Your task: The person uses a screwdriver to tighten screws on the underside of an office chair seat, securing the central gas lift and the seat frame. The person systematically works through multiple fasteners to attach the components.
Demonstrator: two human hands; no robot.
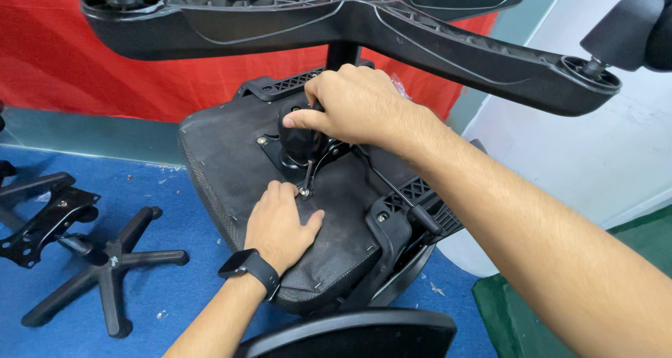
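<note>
Fastening of the tilt mechanism to an upturned office chair seat is the step judged to be in hand. The seat is laid underside up on the blue floor, with the star base and its casters raised above it at the far side. The right hand is closed around the bulbous black handle of a screwdriver, whose thin shaft is tilted down and toward the near side into a screw at the near corner of the mounting plate. The left hand is laid flat and open on the seat fabric, nothing being gripped; its fingertips are set just beside the screw, and a dark watch is worn at the wrist. A lever is seen running to the right from the mechanism.

Whether the screw is fully seated cannot be told. The next move is judged to call for steady downward pressure along the shaft while the handle is turned, the seat being held still so that the tip is not slipped out of the head. A spare star base and a loose bracket are left lying well apart on the left.
</note>
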